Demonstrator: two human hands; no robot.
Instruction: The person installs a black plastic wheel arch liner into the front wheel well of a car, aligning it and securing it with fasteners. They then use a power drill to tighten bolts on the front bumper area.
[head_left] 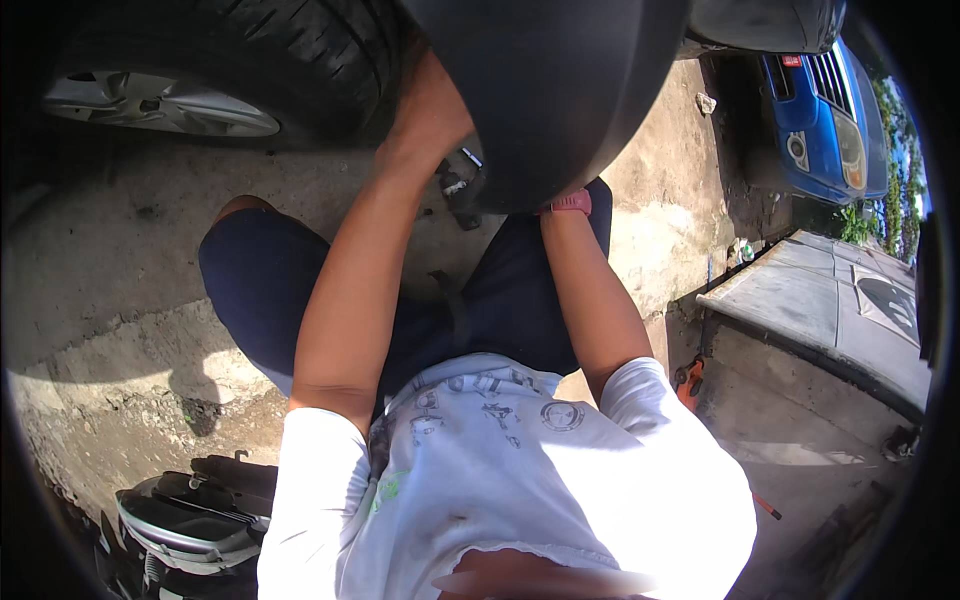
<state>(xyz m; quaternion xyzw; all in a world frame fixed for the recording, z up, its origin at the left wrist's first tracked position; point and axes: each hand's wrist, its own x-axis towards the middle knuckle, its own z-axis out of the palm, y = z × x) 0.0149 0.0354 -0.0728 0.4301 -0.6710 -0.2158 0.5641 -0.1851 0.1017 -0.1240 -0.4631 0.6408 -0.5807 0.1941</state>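
A dark, curved car bumper (560,90) hangs at the top middle, in front of both my hands. Up between it and the wheel's tyre (300,60) reaches my left hand (430,110); its wrist and back show, but the fingers are out of sight. My right forearm goes up to the bumper's lower edge, with a pink wristband (570,202) at the wrist. The right hand itself is hidden behind the bumper. What either hand holds or touches does not show. Below the bumper, a small dark part with a shiny metal piece (455,187) lies on the ground between my knees.
A silver alloy rim (160,103) sits in the tyre at upper left. Black moulded parts (190,520) lie at lower left. To the right are a grey panelled box (825,290), an orange tool (689,382) and a blue vehicle (825,120). The ground is rough concrete.
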